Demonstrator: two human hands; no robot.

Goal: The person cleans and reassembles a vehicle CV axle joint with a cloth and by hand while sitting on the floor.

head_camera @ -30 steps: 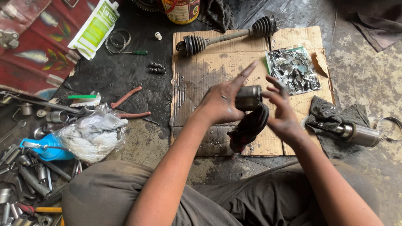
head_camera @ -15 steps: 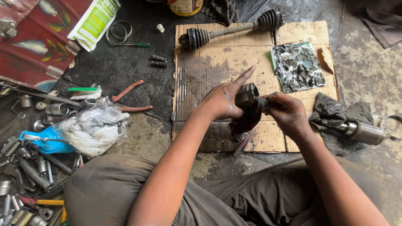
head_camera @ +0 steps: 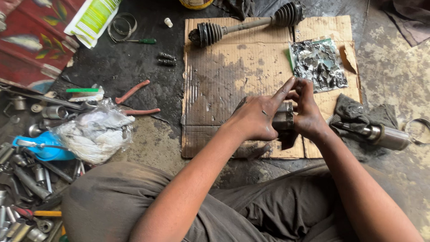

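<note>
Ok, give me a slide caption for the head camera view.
Both hands, left and right, grip a greasy metal joint over cardboard, axle shaft behind.

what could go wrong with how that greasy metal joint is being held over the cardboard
Both hands, left hand and right hand, clamp the dark cylindrical metal joint with greasy fingers; it might slip onto the stained brown cardboard sheet. Grit from the dirty floor could get into the grease. The opened silver grease packet lies close enough to be smeared.
</note>
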